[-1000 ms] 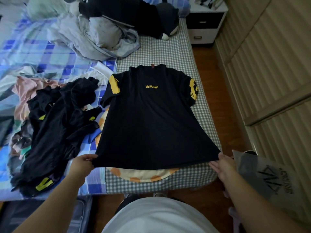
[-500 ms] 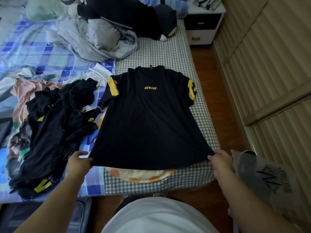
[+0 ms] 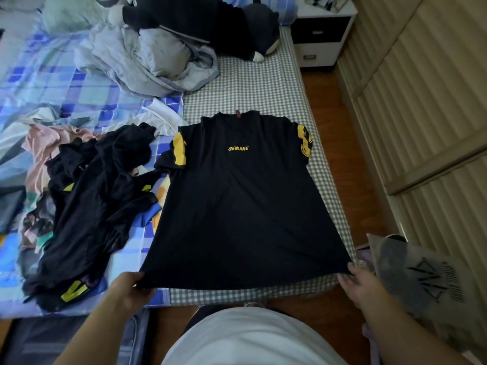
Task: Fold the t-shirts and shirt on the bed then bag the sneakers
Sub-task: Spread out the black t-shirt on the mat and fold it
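T-shirt: the black t-shirt [image 3: 245,201] with the yellow "GENUINE" print lies spread flat, stretching away from my hands toward the far side of the bed [image 3: 253,83], its hem pulled taut between them at the near edge.

Left hand: my left hand [image 3: 133,288] pinches the left hem corner, thumb on top and fingers curled under the cloth.

Right hand: my right hand [image 3: 359,284] has the right hem corner; the fingers look closed on the fabric, though I can't quite make out how much cloth sits in that grip.

Sleeves: both yellow-patched sleeves lie at the end farthest from my hands, and the left one looks bunched rather than flat.

Risk, hem: if I pull harder on one corner than the other, I think the shirt will skew on the checked sheet and the fold will come out crooked.

Risk, sleeve: folding over that bunched left sleeve would likely lock a crease into it.

Risk, pile: the dark heap of clothes [image 3: 87,206] sits just beyond my left hand, touching or nearly touching the shirt's left edge; a sideways fold could drag part of it in.

Risk, edge: the hem hangs right at the mattress edge, so letting go carelessly could let it slide toward the floor.

Bag: a grey printed plastic bag [image 3: 421,275] stands just outside my right hand; swinging my elbow could knock it.

Farther out: a crumpled grey garment [image 3: 147,56] lies well beyond the collar.
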Action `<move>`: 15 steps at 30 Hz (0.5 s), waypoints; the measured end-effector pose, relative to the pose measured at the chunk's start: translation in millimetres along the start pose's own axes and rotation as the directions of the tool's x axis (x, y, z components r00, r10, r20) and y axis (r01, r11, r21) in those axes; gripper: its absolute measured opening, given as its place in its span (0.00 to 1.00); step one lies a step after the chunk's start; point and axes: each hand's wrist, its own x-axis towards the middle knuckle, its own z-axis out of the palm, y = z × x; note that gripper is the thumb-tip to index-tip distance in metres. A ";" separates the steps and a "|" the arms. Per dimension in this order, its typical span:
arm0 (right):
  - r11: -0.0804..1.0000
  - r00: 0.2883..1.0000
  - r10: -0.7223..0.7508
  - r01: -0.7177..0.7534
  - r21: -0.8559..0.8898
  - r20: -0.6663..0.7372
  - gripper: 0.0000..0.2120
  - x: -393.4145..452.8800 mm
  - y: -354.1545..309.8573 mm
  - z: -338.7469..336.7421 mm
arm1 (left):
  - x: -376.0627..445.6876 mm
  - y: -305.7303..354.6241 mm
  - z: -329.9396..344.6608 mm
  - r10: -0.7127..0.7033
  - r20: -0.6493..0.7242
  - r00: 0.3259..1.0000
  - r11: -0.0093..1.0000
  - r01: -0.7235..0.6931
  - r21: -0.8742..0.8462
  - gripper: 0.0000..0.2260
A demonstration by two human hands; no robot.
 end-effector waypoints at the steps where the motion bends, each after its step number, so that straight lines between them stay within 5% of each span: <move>1: 0.999 0.999 0.043 -0.043 -0.017 -0.007 0.06 0.1 2.8 0.0 | 1.3 -0.9 1.9 0.008 0.004 1.000 0.999 -0.008 -0.038 0.08; 4: 0.981 0.989 0.146 -0.143 -0.129 0.018 0.10 -12.8 2.6 17.8 | 7.1 10.2 10.0 -0.017 0.016 1.000 0.993 0.018 -0.113 0.18; 6: 0.979 0.989 0.146 -0.146 -0.140 -0.008 0.18 -18.7 -12.6 46.7 | 10.9 35.3 28.2 0.103 -0.014 0.995 0.994 -0.102 0.047 0.20; 8: 0.994 0.997 -0.044 0.051 -0.097 0.067 0.18 -52.9 -47.7 97.8 | -20.6 97.2 69.5 0.266 0.167 0.949 0.958 -0.279 0.061 0.18; 11: 0.911 0.842 -0.406 0.402 0.090 0.356 0.17 -140.7 -137.5 191.1 | -117.3 224.3 142.0 0.599 0.281 0.750 0.785 -0.620 -0.017 0.16; 13: 0.842 0.751 -0.479 0.247 0.480 0.454 0.16 -209.6 -210.7 239.6 | -194.6 312.4 178.4 0.740 0.299 0.603 0.660 -0.737 -0.146 0.17; 15: 0.796 0.653 -0.556 0.241 0.555 0.514 0.13 -280.7 -268.8 274.6 | -267.6 384.2 199.9 0.809 0.307 0.500 0.583 -0.746 -0.322 0.15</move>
